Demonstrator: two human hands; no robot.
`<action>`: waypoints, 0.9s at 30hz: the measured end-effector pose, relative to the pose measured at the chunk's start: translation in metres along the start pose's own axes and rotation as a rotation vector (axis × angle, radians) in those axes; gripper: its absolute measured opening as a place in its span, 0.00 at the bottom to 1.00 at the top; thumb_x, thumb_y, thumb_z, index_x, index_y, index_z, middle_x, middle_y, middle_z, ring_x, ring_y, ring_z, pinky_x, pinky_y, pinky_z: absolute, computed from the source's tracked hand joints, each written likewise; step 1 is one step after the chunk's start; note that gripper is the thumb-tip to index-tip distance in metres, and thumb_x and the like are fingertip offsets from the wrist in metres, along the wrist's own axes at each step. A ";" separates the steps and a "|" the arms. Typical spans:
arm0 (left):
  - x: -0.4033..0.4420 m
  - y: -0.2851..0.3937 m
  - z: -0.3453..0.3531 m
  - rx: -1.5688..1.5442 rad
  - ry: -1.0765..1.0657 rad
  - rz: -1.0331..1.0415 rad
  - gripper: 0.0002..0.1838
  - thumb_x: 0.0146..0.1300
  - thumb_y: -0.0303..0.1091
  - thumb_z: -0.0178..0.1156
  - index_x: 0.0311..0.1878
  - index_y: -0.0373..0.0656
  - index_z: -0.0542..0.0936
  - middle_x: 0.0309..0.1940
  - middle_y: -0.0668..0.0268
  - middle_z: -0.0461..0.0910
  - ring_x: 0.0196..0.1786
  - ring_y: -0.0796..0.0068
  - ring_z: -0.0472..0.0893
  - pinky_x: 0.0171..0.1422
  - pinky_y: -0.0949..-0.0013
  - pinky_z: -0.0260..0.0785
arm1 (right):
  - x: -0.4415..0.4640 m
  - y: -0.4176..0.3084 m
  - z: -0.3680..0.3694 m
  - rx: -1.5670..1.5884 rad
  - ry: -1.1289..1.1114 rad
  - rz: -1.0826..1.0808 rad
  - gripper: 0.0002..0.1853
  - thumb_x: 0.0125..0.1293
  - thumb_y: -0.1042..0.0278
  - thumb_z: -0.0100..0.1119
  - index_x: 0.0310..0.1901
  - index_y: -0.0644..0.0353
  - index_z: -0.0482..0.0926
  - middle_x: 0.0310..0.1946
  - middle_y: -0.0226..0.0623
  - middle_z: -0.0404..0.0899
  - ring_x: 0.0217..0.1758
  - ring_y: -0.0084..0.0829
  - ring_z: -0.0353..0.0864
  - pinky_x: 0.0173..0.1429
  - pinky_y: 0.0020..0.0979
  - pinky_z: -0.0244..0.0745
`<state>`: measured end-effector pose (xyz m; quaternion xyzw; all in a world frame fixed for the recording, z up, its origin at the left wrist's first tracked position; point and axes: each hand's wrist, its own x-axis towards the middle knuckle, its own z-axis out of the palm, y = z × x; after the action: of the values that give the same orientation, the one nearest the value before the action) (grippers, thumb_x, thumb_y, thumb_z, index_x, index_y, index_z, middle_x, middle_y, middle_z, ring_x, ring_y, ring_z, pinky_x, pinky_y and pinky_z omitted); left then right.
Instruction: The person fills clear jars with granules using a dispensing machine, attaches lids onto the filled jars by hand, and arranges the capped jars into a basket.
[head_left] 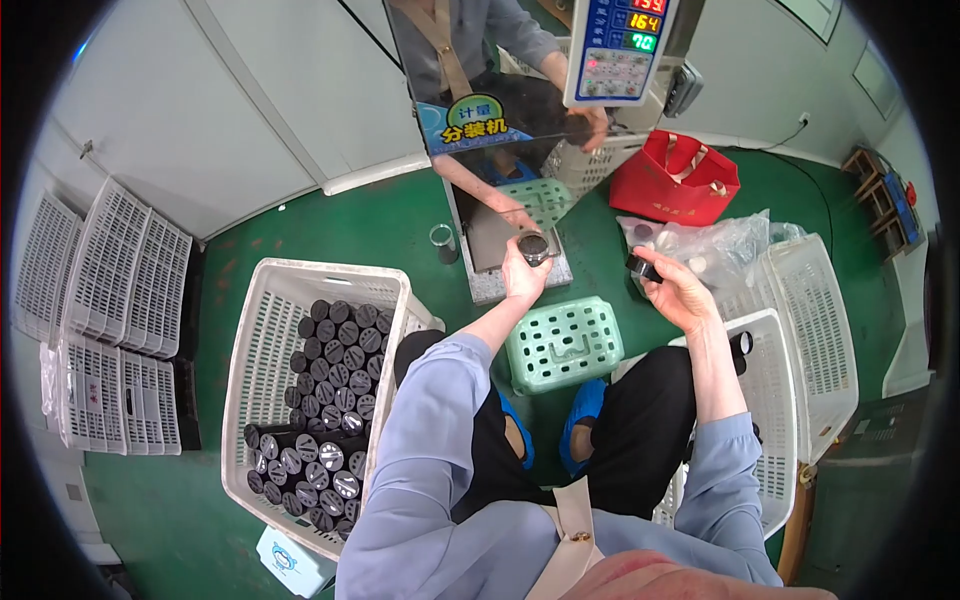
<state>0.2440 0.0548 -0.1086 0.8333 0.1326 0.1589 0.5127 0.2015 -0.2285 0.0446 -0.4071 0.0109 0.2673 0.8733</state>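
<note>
My left hand (523,278) is wrapped round a small clear jar (533,249) with dark contents, held upright near the base of the dispensing machine (500,288). To the right, my right hand (682,290) grips a black cap (642,267) between thumb and fingers. The jar and cap are apart. Another clear container (443,240) stands on the floor left of the machine. Below my hands is a green perforated plastic basket (565,345), upside down between my knees.
A white crate (262,330) on my left holds many black-capped jars (325,410). Another white crate (775,400) sits on my right. A red bag (675,180) and clear plastic bags (715,250) lie beyond my right hand. Stacked crates (125,270) stand far left.
</note>
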 end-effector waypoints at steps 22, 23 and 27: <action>-0.171 0.005 0.014 -0.160 -0.162 0.144 0.40 0.50 0.33 0.78 0.66 0.39 0.71 0.57 0.49 0.80 0.61 0.48 0.82 0.67 0.53 0.74 | -0.173 0.035 0.040 -1.460 0.531 -0.443 0.31 0.60 0.62 0.76 0.63 0.67 0.79 0.58 0.46 0.79 0.63 0.42 0.80 0.69 0.37 0.72; -0.173 0.003 0.015 -0.162 -0.137 0.140 0.41 0.50 0.34 0.79 0.67 0.39 0.70 0.58 0.49 0.80 0.61 0.48 0.82 0.67 0.53 0.74 | -0.173 0.035 0.041 -1.482 0.538 -0.437 0.31 0.60 0.61 0.75 0.63 0.67 0.79 0.59 0.47 0.79 0.64 0.44 0.80 0.70 0.39 0.72; -0.172 -0.014 0.022 -0.150 -0.187 0.058 0.44 0.47 0.36 0.81 0.67 0.37 0.71 0.58 0.48 0.81 0.62 0.49 0.82 0.68 0.53 0.73 | -0.170 0.032 0.047 -1.579 0.535 -0.448 0.32 0.60 0.63 0.74 0.65 0.66 0.77 0.59 0.47 0.78 0.64 0.44 0.79 0.70 0.39 0.72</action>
<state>0.0953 -0.0230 -0.1529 0.8072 0.0478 0.1047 0.5790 0.0313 -0.2560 0.0942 -0.9368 -0.0532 -0.0867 0.3348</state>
